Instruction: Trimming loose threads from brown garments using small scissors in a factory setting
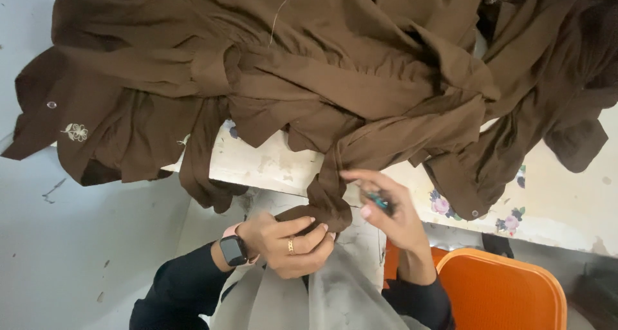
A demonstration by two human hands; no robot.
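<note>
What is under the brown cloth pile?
Under the brown cloth a pale table with flower prints shows at the edge. The rest of its top is covered.

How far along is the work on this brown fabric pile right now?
Done: nothing that shows; a loose thread lies on the heaped brown garments covering the table. In hand: the left hand grips a bunched end of brown fabric, while the right hand holds a small teal tool beside it. Left: the rest of the pile lies untouched.
</note>
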